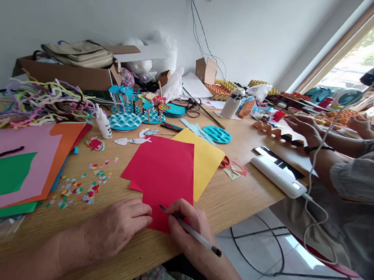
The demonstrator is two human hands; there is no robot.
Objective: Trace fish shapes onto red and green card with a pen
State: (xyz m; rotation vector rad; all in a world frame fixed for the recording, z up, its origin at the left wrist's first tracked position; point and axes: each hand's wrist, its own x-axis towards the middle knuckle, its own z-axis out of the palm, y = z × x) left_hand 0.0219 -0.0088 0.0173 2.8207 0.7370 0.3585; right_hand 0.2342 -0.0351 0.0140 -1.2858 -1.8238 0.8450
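My right hand (191, 227) is closed round a pen (197, 235) with a clear barrel and a dark cap end. The pen's tip is at the red paper (167, 164), near its lower part. My left hand (121, 222) rests on the table with its fingertips on the left edge of that red sheet, holding nothing. Under the red sheet lies a yellow sheet (209, 162). White fish cutouts (132, 141) lie just above the red paper. Red-handled scissors (226, 163) are right of the yellow sheet, among paper scraps.
Coloured paper sheets (43, 156) and paper confetti (85, 187) lie at the left. A glue bottle (103, 122), blue fish crafts (126, 113) and pipe cleaners (50, 101) stand behind. On the right are a white power bank (278, 176) and another person's hands (303, 128).
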